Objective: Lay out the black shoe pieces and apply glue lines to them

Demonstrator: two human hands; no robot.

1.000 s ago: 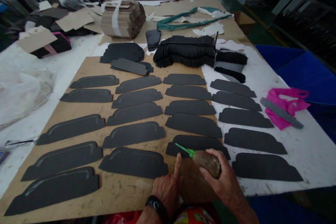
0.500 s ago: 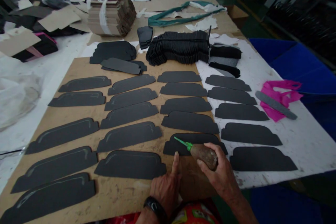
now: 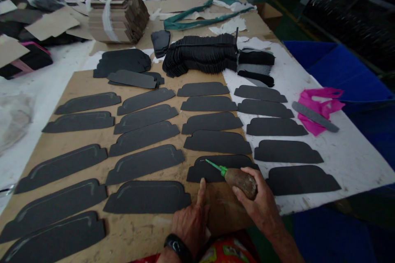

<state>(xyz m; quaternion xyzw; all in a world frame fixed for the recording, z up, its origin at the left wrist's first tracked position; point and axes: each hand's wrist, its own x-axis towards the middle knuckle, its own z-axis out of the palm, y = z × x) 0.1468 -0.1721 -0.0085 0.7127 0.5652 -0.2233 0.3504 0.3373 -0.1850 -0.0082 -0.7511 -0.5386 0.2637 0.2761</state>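
Note:
My right hand (image 3: 261, 199) is wrapped round a brown, stained glue bottle (image 3: 242, 181) with a thin green nozzle. The nozzle points left, its tip at the upper edge of a black shaped panel (image 3: 197, 172). A short pale streak of glue shows on the panel beside the tip. My left hand (image 3: 191, 220) holds nothing; its index finger stretches out to the panel's lower edge, and the other fingers are partly bent. To the left lies a similar dark panel (image 3: 148, 197) with a faint line along its upper edge. Another panel (image 3: 304, 181) lies to the right.
Several more dark panels lie in columns on the brown board (image 3: 129, 234) and white sheet (image 3: 296, 203). Behind them stand a row of black pieces (image 3: 200, 55) and a tied cardboard bundle (image 3: 119, 18). A pink bag (image 3: 321, 109) lies right, near a blue bin (image 3: 333, 70).
The nozzle tip has shifted slightly along the panel's upper edge, and a short pale glue streak now shows there. My left fingertip stays at the lower edge. The whole view has shifted a little.

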